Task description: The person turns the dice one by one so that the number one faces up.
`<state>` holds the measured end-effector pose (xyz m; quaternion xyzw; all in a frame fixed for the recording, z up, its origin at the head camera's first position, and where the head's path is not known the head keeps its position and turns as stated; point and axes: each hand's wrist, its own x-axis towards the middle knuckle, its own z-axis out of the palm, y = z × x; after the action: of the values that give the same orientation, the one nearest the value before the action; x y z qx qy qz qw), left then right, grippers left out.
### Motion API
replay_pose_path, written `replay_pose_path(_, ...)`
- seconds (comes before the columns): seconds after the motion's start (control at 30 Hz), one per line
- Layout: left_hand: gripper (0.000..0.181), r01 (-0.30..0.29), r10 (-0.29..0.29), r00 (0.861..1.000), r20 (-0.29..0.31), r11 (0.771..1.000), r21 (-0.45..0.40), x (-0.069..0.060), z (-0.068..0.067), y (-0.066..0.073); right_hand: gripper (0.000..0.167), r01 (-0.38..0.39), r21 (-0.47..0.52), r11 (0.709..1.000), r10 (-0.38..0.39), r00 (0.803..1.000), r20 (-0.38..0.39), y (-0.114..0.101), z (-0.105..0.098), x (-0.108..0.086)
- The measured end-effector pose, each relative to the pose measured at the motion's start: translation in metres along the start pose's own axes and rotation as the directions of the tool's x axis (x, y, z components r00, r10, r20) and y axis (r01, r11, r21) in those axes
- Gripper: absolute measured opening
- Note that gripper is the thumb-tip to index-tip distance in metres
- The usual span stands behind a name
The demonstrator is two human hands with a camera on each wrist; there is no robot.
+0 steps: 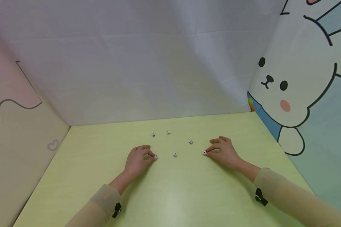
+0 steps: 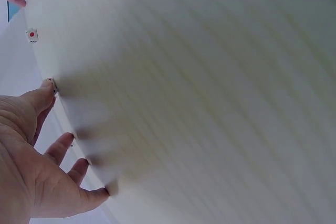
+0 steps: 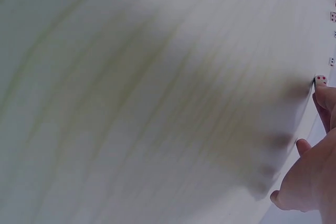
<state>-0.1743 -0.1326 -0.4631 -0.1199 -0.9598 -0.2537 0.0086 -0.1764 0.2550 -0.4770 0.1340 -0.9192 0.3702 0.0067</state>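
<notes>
Between thumb and forefinger my left hand (image 1: 139, 160) pinches a small white die (image 1: 156, 156) at the tabletop; in the left wrist view the thumb covers most of that die (image 2: 53, 85). My right hand (image 1: 225, 153) pinches another die (image 1: 204, 153) the same way, and the right wrist view shows red pips on this die (image 3: 321, 80). A loose die (image 1: 175, 154) lies between the two hands. Farther back are a die (image 1: 191, 142) toward the right, a die (image 1: 168, 132) near the middle and a die (image 1: 153, 135) to its left.
The pale yellow table (image 1: 170, 195) meets a white cloth wall (image 1: 147, 72) at the back. A beige and pink panel (image 1: 22, 135) stands along the left side, and a panel with a cartoon rabbit (image 1: 298, 85) along the right.
</notes>
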Motion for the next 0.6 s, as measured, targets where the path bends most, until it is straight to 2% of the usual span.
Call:
replay_pose_path(0.27, 0.010, -0.003, 0.003, 1.000, 0.001, 1.000, -0.002, 0.0000, -0.0017, 0.0016, 0.007, 0.015, -0.019, 1.000, -0.015, 1.000, -0.010, 0.0026, -0.0001, -0.0020)
replay_pose_path(0.43, 0.009, -0.005, 0.005, 1.000, 0.002, 1.000, 0.008, 0.0003, -0.0002, 0.0002, 0.009, -0.004, -0.024, 1.000, 0.003, 1.000, 0.000, 0.0018, -0.0014, -0.0026)
replay_pose_path(0.6, 0.010, -0.002, 0.002, 1.000, 0.006, 1.000, 0.009, 0.0005, 0.0008, -0.0005, 0.011, 0.003, -0.083, 0.997, -0.004, 1.000, -0.013, -0.0012, -0.0039, -0.0015)
